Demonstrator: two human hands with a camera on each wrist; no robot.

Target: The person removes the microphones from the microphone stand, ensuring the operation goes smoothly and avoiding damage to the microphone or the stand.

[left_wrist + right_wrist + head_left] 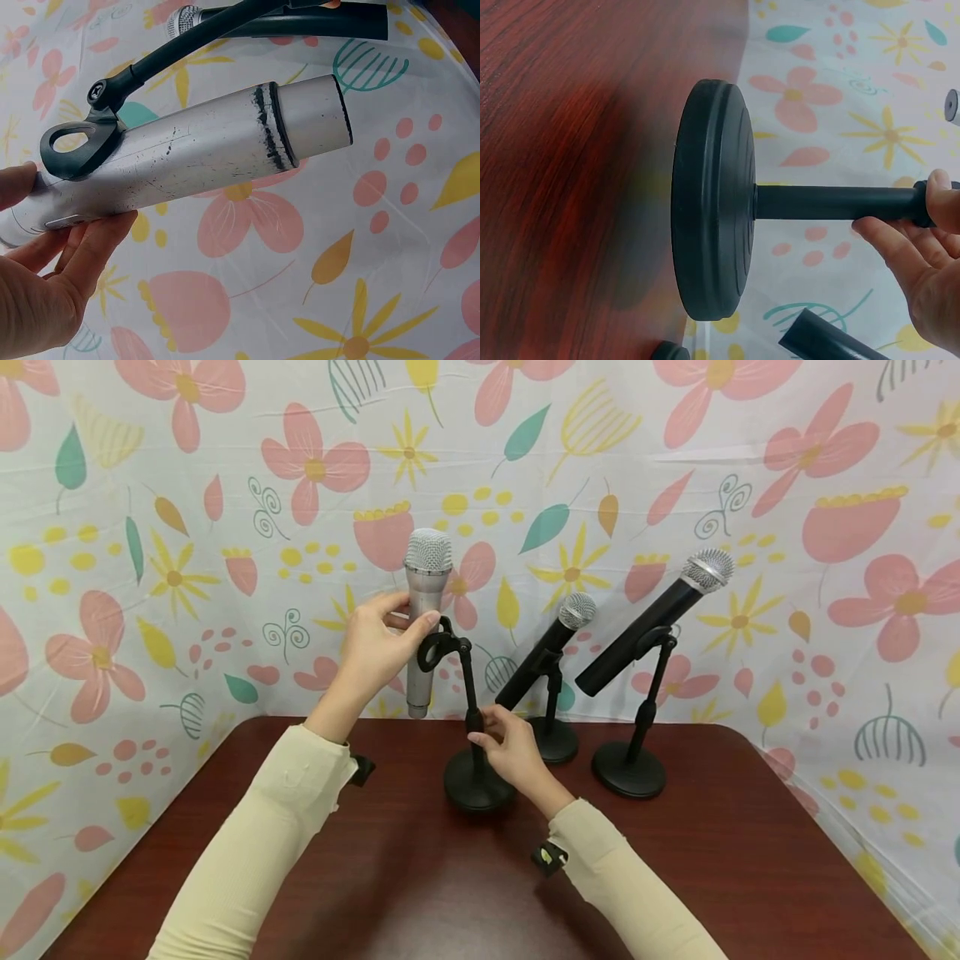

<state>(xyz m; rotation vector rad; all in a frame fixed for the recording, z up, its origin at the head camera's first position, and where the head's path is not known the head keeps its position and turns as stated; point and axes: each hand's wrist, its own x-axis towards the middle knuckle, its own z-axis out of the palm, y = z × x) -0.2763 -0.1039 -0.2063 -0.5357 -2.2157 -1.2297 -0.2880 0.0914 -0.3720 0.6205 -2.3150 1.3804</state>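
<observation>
A silver microphone (pixel 429 556) stands nearly upright in my left hand (pixel 378 643), its mesh head up, gripped between thumb and fingers. Beside it is the ring-shaped clip (pixel 75 154) of a black desk stand (pixel 469 681); the left wrist view shows the clip overlapping the microphone's body. Scuffs and a dark worn band (pixel 271 127) mark the body toward its tail end. My right hand (pixel 517 752) holds the stand's pole (pixel 832 202) at the collar, thumb on one side and fingers on the other. Below that hand is the stand's round base (pixel 712 202).
Two black microphones with silver heads sit tilted in stands on the right, a nearer one (pixel 637 631) and one farther back (pixel 536 660). All this is on a dark red-brown table (pixel 420 893). A flower-printed cloth (pixel 225 568) hangs behind and along the sides.
</observation>
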